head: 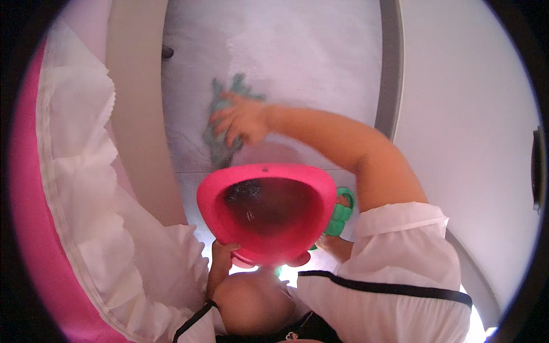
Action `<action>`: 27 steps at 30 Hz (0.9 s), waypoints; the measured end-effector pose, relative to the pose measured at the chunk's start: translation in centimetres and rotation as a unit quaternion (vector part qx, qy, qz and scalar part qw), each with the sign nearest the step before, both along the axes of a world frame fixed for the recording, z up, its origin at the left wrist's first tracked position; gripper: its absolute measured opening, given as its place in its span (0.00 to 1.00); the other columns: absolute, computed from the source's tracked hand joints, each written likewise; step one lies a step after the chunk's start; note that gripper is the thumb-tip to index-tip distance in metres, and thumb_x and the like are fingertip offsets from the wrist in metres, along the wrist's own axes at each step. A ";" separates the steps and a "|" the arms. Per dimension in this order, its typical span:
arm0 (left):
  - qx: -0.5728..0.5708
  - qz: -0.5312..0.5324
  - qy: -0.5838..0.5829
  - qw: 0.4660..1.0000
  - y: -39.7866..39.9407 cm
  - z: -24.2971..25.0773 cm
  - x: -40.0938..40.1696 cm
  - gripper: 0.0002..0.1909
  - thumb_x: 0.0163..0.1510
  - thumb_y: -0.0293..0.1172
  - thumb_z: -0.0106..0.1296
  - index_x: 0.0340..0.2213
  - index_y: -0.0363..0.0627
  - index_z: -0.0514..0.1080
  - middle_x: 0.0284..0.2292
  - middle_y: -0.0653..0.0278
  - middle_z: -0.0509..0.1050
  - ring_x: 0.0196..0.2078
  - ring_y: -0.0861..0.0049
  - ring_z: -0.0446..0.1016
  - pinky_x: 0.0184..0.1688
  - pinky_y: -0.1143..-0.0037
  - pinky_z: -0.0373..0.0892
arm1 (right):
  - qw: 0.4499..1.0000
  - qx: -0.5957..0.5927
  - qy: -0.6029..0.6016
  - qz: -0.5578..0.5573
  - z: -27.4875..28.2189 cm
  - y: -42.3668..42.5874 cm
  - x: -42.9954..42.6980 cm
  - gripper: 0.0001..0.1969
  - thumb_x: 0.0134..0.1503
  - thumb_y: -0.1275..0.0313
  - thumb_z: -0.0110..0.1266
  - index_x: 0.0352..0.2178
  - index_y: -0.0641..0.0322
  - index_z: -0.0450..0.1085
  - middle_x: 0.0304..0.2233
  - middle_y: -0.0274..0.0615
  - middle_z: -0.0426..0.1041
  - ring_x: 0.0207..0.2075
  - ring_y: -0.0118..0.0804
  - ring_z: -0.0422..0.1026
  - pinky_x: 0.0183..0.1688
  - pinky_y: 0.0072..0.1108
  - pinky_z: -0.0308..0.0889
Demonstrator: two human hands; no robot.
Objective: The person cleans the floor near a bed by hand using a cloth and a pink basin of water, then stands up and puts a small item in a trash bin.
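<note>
My right hand [242,120] is stretched forward over the floor, its fingers spread and pressed onto a bunched grey-green cloth [223,148]. The hand and the cloth are blurred. A pink plastic bucket [266,171] stands in front of me, tilted in view, with a thick rounded rim. Its inside is dark, with a glint and a pale foamy patch near the far wall; how full it is I cannot tell. My left hand [224,255] grips the bucket's near left rim, the thumb over the edge.
To the left is a beige bed base [137,85] under a white frilled bedspread [81,141] and pink fabric [25,171]. A white panel [463,85] with a grey base strip [389,77] rises on the right. A green slipper [341,212] on my foot is beside the bucket. Pale floor [300,51] runs ahead.
</note>
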State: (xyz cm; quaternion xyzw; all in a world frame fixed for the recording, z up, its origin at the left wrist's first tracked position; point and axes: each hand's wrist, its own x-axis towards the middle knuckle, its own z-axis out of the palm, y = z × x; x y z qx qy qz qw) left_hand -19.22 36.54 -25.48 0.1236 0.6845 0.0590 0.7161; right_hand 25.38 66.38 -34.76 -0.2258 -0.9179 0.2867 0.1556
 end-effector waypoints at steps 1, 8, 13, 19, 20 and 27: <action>0.002 0.006 -0.004 1.000 -0.3 -0.5 0.4 0.36 0.45 0.12 0.65 0.59 0.31 0.75 0.52 0.50 0.85 0.51 0.53 0.86 0.59 0.57 0.82 | 0.997 0.009 -0.041 -0.066 0.1 -0.8 4.9 0.24 0.45 0.67 0.71 0.46 0.27 0.88 0.70 0.23 0.76 0.80 0.42 0.59 0.76 0.77 0.43; 0.046 0.015 0.002 0.999 0.4 1.4 0.9 0.34 0.45 0.11 0.63 0.57 0.34 0.77 0.49 0.55 0.86 0.49 0.58 0.86 0.58 0.61 0.81 | 0.870 -0.080 -0.168 -0.457 3.7 -11.0 17.3 0.22 0.55 0.62 0.66 0.52 0.22 0.87 0.74 0.22 0.69 0.82 0.43 0.54 0.76 0.80 0.42; 0.079 0.027 -0.024 0.996 3.0 4.2 4.3 0.36 0.44 0.12 0.64 0.58 0.35 0.76 0.51 0.56 0.84 0.51 0.58 0.85 0.60 0.60 0.81 | 0.870 -0.091 -0.157 -0.458 4.7 -20.3 16.9 0.18 0.58 0.60 0.65 0.50 0.26 0.88 0.73 0.25 0.71 0.82 0.43 0.54 0.77 0.80 0.40; 0.093 0.039 -0.021 0.995 5.3 8.8 11.0 0.39 0.45 0.12 0.62 0.62 0.36 0.73 0.54 0.56 0.83 0.57 0.57 0.83 0.65 0.59 0.78 | 0.818 -0.046 -0.166 -0.549 4.0 -36.2 14.0 0.22 0.56 0.55 0.71 0.53 0.32 0.86 0.72 0.26 0.70 0.82 0.46 0.54 0.77 0.79 0.41; 0.114 0.054 -0.032 0.992 5.5 9.8 12.4 0.40 0.45 0.12 0.61 0.63 0.36 0.73 0.55 0.56 0.82 0.57 0.57 0.82 0.65 0.59 0.77 | 0.814 -0.085 -0.178 -0.546 5.1 -39.3 13.2 0.22 0.56 0.56 0.70 0.54 0.33 0.86 0.73 0.27 0.69 0.82 0.47 0.54 0.76 0.79 0.42; 0.154 0.059 -0.060 0.984 10.7 8.1 17.1 0.40 0.47 0.17 0.65 0.64 0.40 0.73 0.57 0.57 0.81 0.61 0.57 0.79 0.70 0.56 0.73 | 0.800 -0.110 -0.235 -0.541 7.4 -36.4 19.5 0.23 0.55 0.66 0.69 0.54 0.36 0.86 0.76 0.34 0.67 0.81 0.51 0.56 0.76 0.66 0.55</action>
